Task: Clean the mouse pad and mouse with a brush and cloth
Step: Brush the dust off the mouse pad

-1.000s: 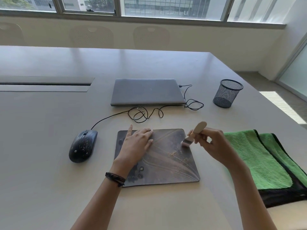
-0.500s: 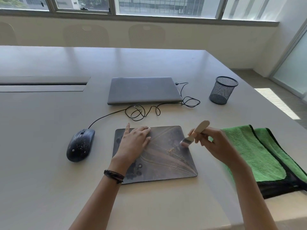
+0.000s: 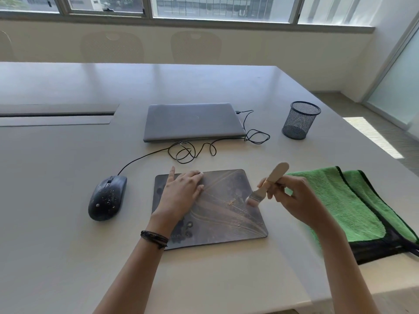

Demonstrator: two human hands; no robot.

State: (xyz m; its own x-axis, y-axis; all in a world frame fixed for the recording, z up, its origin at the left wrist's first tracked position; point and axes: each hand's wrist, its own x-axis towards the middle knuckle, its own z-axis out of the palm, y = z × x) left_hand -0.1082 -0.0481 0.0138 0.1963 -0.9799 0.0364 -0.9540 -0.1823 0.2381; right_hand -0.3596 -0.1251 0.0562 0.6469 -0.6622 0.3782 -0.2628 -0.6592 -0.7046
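mouse [image 3: 107,197] left of mouse pad [image 3: 226,211] | cloth [image 3: 344,207] right | laptop [image 3: 192,121] behind pad | mesh cup [image 3: 300,120] right of laptop

From where I stand only one bit of lettering shows; it sits in pale capitals on the pad [image 3: 226,200], near its near-left corner; the letters I can make out run "RONICS", small and dim against the dark print; the wrist of the left hand [image 3: 181,193] covers the start of the word; the laptop [image 3: 192,121] has a faint mark mid-lid, too faint to read.
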